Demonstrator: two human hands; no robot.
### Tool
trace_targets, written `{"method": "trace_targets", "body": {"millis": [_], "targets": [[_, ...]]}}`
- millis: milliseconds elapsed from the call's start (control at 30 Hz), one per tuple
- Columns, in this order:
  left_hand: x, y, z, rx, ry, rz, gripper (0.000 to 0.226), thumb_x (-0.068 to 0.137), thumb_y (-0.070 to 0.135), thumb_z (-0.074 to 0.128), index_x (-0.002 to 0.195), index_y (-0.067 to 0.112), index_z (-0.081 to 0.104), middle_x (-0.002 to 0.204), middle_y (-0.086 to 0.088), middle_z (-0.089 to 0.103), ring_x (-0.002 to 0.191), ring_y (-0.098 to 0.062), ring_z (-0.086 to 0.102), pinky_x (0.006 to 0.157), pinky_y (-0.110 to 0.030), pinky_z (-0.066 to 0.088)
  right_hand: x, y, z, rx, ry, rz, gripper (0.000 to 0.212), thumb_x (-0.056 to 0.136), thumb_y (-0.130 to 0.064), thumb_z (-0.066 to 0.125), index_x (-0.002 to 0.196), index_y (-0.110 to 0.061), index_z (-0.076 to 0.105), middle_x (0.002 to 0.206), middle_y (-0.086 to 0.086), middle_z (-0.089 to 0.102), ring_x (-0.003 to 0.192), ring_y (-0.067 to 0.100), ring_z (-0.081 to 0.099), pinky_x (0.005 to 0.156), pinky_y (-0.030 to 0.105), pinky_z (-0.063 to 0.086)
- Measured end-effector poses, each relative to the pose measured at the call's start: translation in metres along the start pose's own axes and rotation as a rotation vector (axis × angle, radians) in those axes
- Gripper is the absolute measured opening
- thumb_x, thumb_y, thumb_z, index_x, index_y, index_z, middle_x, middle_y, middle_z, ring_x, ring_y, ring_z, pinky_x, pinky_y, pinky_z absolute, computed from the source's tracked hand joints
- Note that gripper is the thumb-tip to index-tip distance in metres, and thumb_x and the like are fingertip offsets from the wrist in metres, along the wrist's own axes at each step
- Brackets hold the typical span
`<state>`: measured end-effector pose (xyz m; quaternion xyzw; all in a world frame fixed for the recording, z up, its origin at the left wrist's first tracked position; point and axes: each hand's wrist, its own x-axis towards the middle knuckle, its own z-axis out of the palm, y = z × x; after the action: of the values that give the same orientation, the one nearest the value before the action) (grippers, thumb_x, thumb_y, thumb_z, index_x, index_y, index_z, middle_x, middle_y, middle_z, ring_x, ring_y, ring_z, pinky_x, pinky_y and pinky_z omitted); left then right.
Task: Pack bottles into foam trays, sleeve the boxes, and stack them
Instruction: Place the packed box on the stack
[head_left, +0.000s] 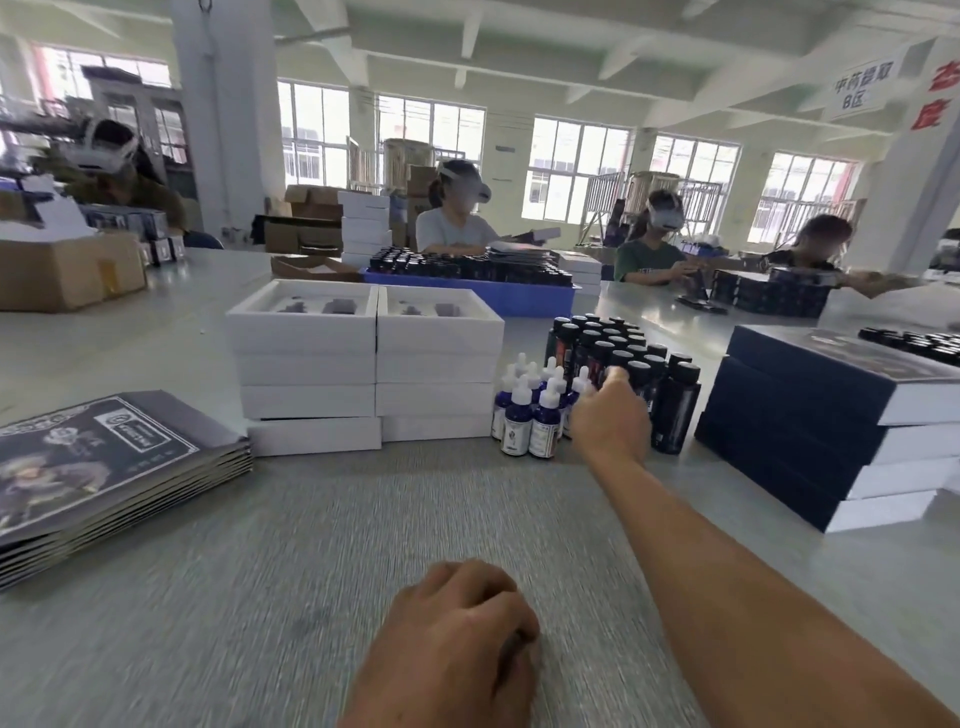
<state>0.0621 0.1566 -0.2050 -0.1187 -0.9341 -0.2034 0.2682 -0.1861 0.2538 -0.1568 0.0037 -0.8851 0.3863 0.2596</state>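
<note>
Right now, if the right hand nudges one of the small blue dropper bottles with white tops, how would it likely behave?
Probably tippy: each small blue dropper bottle with white top stands tall and narrow on the grey table. It would likely knock its neighbours, since they stand packed together beside the black-capped dark bottles. The right hand reaches in close, so a light touch seems wise.

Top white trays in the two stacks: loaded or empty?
Empty. Both top foam trays, left and right, show bare cut-out slots with no bottles seated.
</note>
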Motion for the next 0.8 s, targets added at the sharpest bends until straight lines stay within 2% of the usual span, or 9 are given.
{"method": "trace_targets", "body": {"millis": [100, 200, 267, 433, 533, 567, 633, 700, 800], "targets": [[-0.001, -0.004, 0.004, -0.008, 0.019, 0.04, 0.014, 0.061, 0.04, 0.075, 0.074, 0.038, 0.071, 0.086, 0.024, 0.064, 0.079, -0.003, 0.064, 0.055, -0.025, 0.055, 0.018, -0.005, 0.0, -0.076, -0.022, -0.027, 0.032, 0.102, -0.023, 0.048, 0.127, -0.006, 0.059, 0.115, 0.019, 0.069, 0.107, 0.038, 0.064, 0.073, 0.035, 0.04], [-0.001, -0.007, 0.004, 0.0, 0.02, 0.057, 0.014, 0.061, 0.042, 0.074, 0.074, 0.04, 0.07, 0.086, 0.024, 0.063, 0.078, -0.001, 0.063, 0.053, -0.025, 0.055, 0.03, -0.005, 0.005, -0.088, -0.1, -0.032, 0.026, 0.1, -0.023, 0.05, 0.106, -0.005, 0.068, 0.108, 0.019, 0.071, 0.101, 0.038, 0.064, 0.07, 0.032, 0.039], [0.0, -0.007, 0.005, 0.005, 0.027, 0.053, 0.013, 0.06, 0.043, 0.072, 0.073, 0.04, 0.07, 0.086, 0.024, 0.064, 0.078, 0.0, 0.064, 0.053, -0.025, 0.056, 0.031, -0.005, 0.007, -0.084, -0.115, -0.013, 0.027, 0.1, -0.023, 0.051, 0.096, -0.002, 0.068, 0.102, 0.02, 0.071, 0.095, 0.038, 0.065, 0.067, 0.033, 0.039], [0.0, -0.004, 0.006, -0.021, 0.029, 0.019, 0.015, 0.056, 0.036, 0.077, 0.069, 0.038, 0.071, 0.083, 0.022, 0.065, 0.076, -0.003, 0.065, 0.053, -0.026, 0.056, 0.017, -0.003, -0.011, -0.109, -0.068, -0.087, 0.024, 0.098, -0.023, 0.05, 0.094, -0.004, 0.065, 0.094, 0.019, 0.07, 0.089, 0.037, 0.065, 0.066, 0.034, 0.043], [-0.001, -0.002, 0.003, -0.02, -0.014, -0.023, 0.014, 0.064, 0.034, 0.076, 0.077, 0.035, 0.074, 0.09, 0.018, 0.067, 0.087, -0.008, 0.066, 0.068, -0.029, 0.056, 0.0, 0.004, -0.039, -0.164, -0.071, -0.183, 0.023, 0.097, -0.028, 0.052, 0.092, -0.009, 0.063, 0.084, 0.012, 0.068, 0.079, 0.033, 0.065, 0.067, 0.035, 0.048], [0.0, 0.001, 0.001, -0.038, -0.02, -0.052, 0.014, 0.072, 0.034, 0.072, 0.087, 0.033, 0.075, 0.099, 0.017, 0.067, 0.098, -0.009, 0.063, 0.08, -0.031, 0.052, -0.009, 0.007, -0.049, -0.179, -0.073, -0.216, 0.022, 0.097, -0.031, 0.052, 0.09, -0.013, 0.062, 0.082, 0.009, 0.067, 0.075, 0.028, 0.063, 0.066, 0.035, 0.048], [0.0, 0.005, -0.001, -0.076, -0.08, -0.153, 0.024, 0.088, 0.036, 0.059, 0.109, 0.034, 0.069, 0.12, 0.018, 0.058, 0.118, -0.006, 0.047, 0.097, -0.026, 0.037, -0.028, 0.013, -0.067, -0.181, -0.095, -0.274, 0.02, 0.097, -0.035, 0.054, 0.089, -0.018, 0.061, 0.083, 0.004, 0.063, 0.073, 0.021, 0.06, 0.066, 0.034, 0.048], [0.001, 0.006, -0.002, -0.086, -0.095, -0.221, 0.029, 0.093, 0.038, 0.053, 0.12, 0.035, 0.063, 0.129, 0.021, 0.05, 0.122, -0.002, 0.039, 0.1, -0.02, 0.031, -0.05, 0.015, -0.08, -0.153, -0.168, -0.299, 0.019, 0.097, -0.038, 0.056, 0.09, -0.022, 0.061, 0.085, 0.001, 0.065, 0.072, 0.015, 0.06, 0.066, 0.033, 0.049], [0.005, 0.007, -0.012, -0.155, -0.038, -0.331, 0.03, 0.092, 0.036, 0.055, 0.122, 0.036, 0.059, 0.131, 0.023, 0.044, 0.119, 0.001, 0.043, 0.099, -0.019, 0.037, -0.074, 0.016, -0.088, -0.085, -0.251, -0.274, 0.02, 0.099, -0.044, 0.053, 0.099, -0.025, 0.058, 0.087, -0.004, 0.069, 0.072, 0.012, 0.065, 0.068, 0.035, 0.055]]}}
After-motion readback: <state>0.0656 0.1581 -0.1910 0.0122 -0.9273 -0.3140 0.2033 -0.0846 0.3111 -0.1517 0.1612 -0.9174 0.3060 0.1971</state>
